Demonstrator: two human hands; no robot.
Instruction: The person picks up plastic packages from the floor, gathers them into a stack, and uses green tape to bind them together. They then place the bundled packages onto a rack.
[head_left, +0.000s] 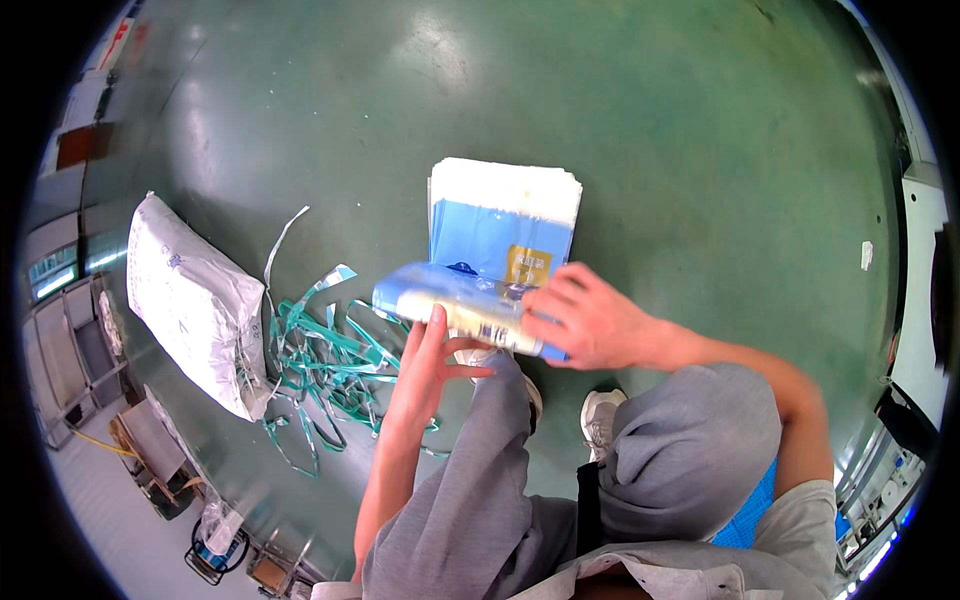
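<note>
A stack of flat, printed plastic bags [495, 235], blue and white with a gold panel, lies on the floor in front of my feet. Over its near edge, a blue-and-cream bag portion [460, 305] is raised and bent, partly smeared by motion; I cannot tell whether it is one bag or several. My right hand [585, 325] has its fingers curled around the right end of this raised part. At its lower edge, my left hand [430, 355] touches it with a fingertip, the other fingers stretched apart.
Tangled green and white plastic strips [335, 355] lie on the green floor [700, 170] left of my hands. Beyond them rests a bulging white sack [195, 300]. My shoes [602, 420] stand close to the bags. A wheeled cart [150, 455] is at the far left.
</note>
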